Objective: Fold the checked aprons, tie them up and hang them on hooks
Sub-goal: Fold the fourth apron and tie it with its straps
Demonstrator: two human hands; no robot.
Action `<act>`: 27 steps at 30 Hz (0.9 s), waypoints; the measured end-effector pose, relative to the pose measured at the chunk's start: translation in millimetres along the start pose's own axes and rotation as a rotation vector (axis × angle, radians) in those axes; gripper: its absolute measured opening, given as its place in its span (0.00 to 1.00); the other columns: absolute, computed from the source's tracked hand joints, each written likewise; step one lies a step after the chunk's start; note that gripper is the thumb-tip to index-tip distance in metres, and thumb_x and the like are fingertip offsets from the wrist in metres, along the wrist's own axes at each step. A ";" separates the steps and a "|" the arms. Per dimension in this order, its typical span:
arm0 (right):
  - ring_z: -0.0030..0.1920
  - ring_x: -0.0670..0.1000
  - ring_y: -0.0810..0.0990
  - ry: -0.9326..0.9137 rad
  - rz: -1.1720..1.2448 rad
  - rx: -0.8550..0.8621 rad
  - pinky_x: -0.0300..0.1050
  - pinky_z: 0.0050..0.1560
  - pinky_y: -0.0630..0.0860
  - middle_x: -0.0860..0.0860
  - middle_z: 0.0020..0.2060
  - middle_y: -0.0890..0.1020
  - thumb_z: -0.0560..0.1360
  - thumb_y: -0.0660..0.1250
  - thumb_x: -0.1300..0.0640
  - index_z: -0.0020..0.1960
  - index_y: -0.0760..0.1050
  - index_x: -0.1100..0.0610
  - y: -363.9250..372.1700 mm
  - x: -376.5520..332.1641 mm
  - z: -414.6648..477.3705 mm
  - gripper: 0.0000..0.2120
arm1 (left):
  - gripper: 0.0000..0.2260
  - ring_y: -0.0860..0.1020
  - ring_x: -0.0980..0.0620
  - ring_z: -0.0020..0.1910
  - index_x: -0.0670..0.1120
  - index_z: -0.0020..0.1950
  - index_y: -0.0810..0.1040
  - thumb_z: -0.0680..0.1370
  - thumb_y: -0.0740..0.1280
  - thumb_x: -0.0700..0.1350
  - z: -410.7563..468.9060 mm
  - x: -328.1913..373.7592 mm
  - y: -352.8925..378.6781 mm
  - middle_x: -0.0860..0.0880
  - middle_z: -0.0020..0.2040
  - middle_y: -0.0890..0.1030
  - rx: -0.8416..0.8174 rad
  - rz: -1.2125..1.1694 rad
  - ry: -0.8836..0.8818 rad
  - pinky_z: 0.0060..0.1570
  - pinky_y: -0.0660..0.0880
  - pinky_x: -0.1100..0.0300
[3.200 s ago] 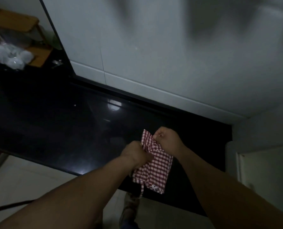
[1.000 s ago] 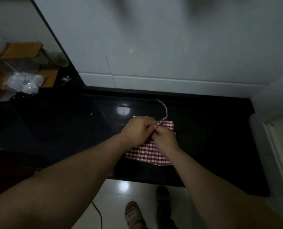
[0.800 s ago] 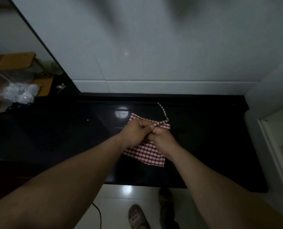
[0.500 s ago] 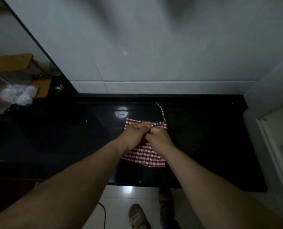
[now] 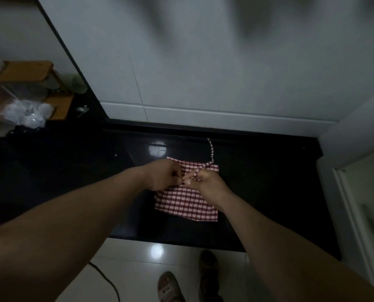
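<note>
head: apron [image 5: 185, 203] is lying folded on the counter [image 5: 269, 192], right of centre. left hand [image 5: 162, 175] and right hand [image 5: 205, 184] are meeting over it, fingers curled, both pinching the strap [image 5: 211, 150]; its free end is trailing to the far side. since half a second ago a strap loop is showing over the right hand, so tying looks underway. three seconds ago the apron was dangling in the air. hanging is pending.

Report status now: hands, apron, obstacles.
Left hand and right hand pinch the strap. Folded checked apron lies on black counter. No obstacle seen.
</note>
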State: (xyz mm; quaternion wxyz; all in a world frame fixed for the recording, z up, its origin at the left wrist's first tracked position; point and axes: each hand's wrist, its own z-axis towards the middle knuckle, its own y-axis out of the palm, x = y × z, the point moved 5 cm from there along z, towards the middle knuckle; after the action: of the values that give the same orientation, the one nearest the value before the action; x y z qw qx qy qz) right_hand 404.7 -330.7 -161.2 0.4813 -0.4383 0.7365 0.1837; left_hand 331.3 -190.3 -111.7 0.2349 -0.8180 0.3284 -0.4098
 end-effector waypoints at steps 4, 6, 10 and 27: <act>0.52 0.50 0.86 0.028 0.095 0.084 0.45 0.58 0.81 0.50 0.48 0.88 0.79 0.72 0.60 0.52 0.83 0.54 -2.2 -0.6 -2.5 0.04 | 0.08 0.80 0.52 0.44 0.50 0.44 0.77 0.83 0.66 0.46 -7.3 -2.5 -6.4 0.51 0.44 0.81 0.183 -0.178 -0.017 0.45 0.75 0.57; 0.53 0.54 0.86 0.029 0.084 0.109 0.51 0.60 0.82 0.53 0.48 0.87 0.78 0.72 0.60 0.51 0.83 0.54 -1.8 -0.2 -2.1 0.03 | 0.09 0.78 0.53 0.41 0.50 0.42 0.77 0.82 0.67 0.47 -8.3 -1.6 -1.5 0.51 0.40 0.80 0.185 -0.250 -0.013 0.46 0.78 0.53; 0.54 0.59 0.85 0.037 0.016 0.067 0.56 0.59 0.81 0.57 0.48 0.87 0.80 0.71 0.60 0.53 0.82 0.55 0.2 -0.6 -1.7 0.04 | 0.13 0.75 0.55 0.36 0.50 0.39 0.80 0.82 0.67 0.50 -3.3 -3.1 17.8 0.53 0.35 0.79 0.080 -0.312 0.012 0.43 0.73 0.56; 0.49 0.46 0.86 -0.004 0.126 0.012 0.34 0.49 0.80 0.55 0.50 0.87 0.77 0.73 0.63 0.54 0.83 0.61 -2.8 -0.5 -8.6 0.06 | 0.05 0.76 0.57 0.35 0.58 0.52 0.66 0.83 0.63 0.50 2.7 5.1 25.1 0.54 0.41 0.80 0.294 0.266 0.223 0.35 0.71 0.59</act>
State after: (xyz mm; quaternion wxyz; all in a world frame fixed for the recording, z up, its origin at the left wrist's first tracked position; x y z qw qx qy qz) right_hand 402.4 -338.0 -156.4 0.4729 -0.3877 0.7629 0.2101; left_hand 327.1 -210.6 -126.9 0.3656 -0.6741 0.3940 -0.5067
